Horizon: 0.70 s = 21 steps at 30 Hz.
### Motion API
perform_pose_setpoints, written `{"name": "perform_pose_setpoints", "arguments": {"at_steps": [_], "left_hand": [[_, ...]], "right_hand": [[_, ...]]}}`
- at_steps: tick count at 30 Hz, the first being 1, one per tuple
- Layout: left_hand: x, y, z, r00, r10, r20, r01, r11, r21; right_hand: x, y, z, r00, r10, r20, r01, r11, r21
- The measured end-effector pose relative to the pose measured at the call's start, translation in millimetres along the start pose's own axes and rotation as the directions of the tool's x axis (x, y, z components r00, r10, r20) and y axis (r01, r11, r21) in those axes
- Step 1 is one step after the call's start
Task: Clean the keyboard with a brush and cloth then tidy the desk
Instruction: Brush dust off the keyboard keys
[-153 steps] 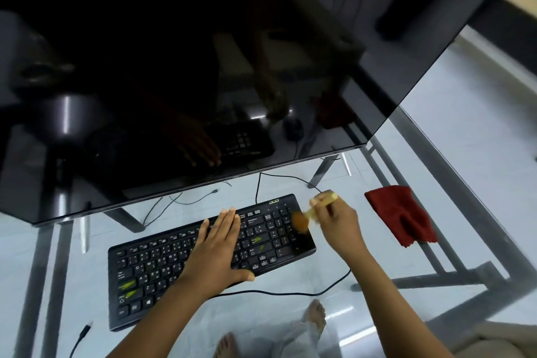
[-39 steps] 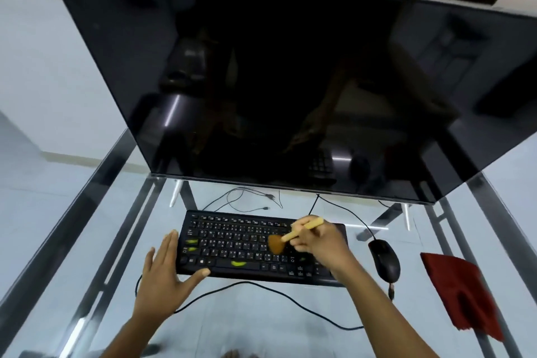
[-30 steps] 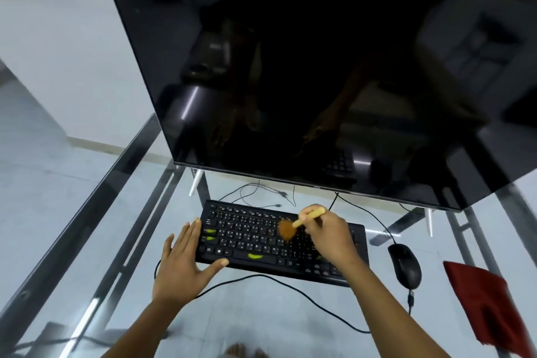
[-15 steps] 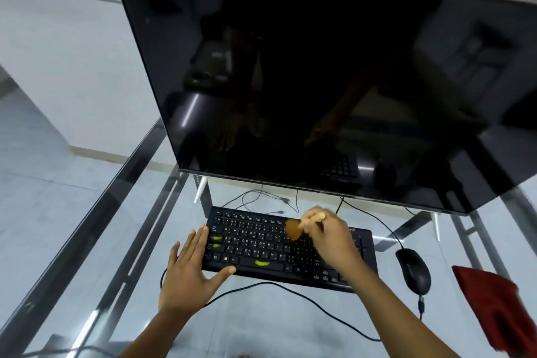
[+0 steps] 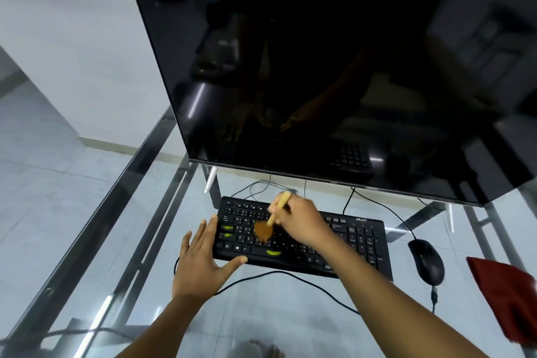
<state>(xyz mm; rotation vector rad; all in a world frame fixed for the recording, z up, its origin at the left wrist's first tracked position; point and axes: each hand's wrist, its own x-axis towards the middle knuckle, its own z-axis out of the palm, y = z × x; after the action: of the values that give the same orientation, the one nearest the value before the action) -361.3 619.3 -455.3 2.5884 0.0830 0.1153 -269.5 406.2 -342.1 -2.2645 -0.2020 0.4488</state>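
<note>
While right hand [image 5: 300, 222] pinches one brush [image 5: 272, 216], bristles rest on one keyboard [image 5: 348, 244] | left hand [image 5: 200, 260] fingers spread at its 9 o'clock | one cloth [image 5: 507, 299] at 3 o'clock beyond one mouse [image 5: 427, 261]

A black keyboard [image 5: 357, 244] with white key lettering carries 3 yellow-green streaks. The brush [image 5: 273, 216] has a pale yellow handle and rusty orange bristles. The mouse [image 5: 426, 261], cable [image 5: 290, 272] and glossy monitor [image 5: 334, 67] are black. The counter [image 5: 276, 314] is clear glass framed in grey metal. The cloth [image 5: 505, 296] is dark red.
</note>
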Motion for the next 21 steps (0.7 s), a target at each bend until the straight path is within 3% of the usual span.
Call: {"name": "perform_pose_setpoints", "arguments": {"at_steps": [2,3,4,5,6,7,10,11,13,15,17,19,21], "left_hand": [[-1,2,-1,1.0,-0.007,-0.007,0.006,1.0,-0.013],[-1,3,-1,1.0,-0.007,-0.013,0.007,1.0,-0.014],[-1,3,-2,1.0,-0.004,-0.018,0.004,1.0,-0.012],[-2,2,-2,1.0,-0.002,-0.02,0.002,1.0,-0.011],[-1,2,-2,1.0,-0.002,-0.024,0.002,1.0,-0.011],[-1,1,-2,1.0,-0.003,-0.03,0.003,1.0,-0.012],[-1,2,0,1.0,-0.004,-0.029,0.003,1.0,-0.013],[0,1,0,1.0,-0.004,-0.031,0.004,1.0,-0.014],[0,-1,1,1.0,-0.001,-0.029,0.001,1.0,-0.001],[0,-2,2,1.0,0.006,-0.024,-0.005,1.0,0.021],[0,-1,2,1.0,0.006,-0.017,-0.005,1.0,0.029],[-1,0,3,1.0,0.005,-0.023,-0.004,1.0,0.024],[0,0,2,0.999,0.0,-0.034,0.0,1.0,0.019]], "right_hand": [[1,-1,-2,0.957,-0.049,-0.287,0.04,0.999,-0.035],[1,0,-3,0.953,-0.029,-0.303,0.046,0.998,0.049],[1,-2,-1,0.974,0.006,-0.225,0.035,0.984,0.176],[-1,-4,2,0.998,0.034,-0.052,-0.02,0.969,0.245],[-6,-5,6,0.996,0.025,0.088,-0.045,0.971,0.235],[-7,-2,11,0.994,0.012,0.111,-0.03,0.986,0.161],[-7,6,14,0.968,-0.031,-0.251,0.05,0.996,0.071],[-8,7,15,0.963,-0.02,-0.269,0.057,0.99,0.13],[-16,6,20,0.997,-0.028,-0.07,0.043,0.975,0.22],[-26,0,21,0.987,-0.097,0.13,0.086,0.993,0.086],[-24,2,22,0.986,-0.165,-0.021,0.164,0.986,-0.039],[-23,-6,25,0.979,-0.138,-0.15,0.143,0.989,0.023],[-21,-12,36,0.997,-0.071,-0.009,0.071,0.978,0.197]]}}
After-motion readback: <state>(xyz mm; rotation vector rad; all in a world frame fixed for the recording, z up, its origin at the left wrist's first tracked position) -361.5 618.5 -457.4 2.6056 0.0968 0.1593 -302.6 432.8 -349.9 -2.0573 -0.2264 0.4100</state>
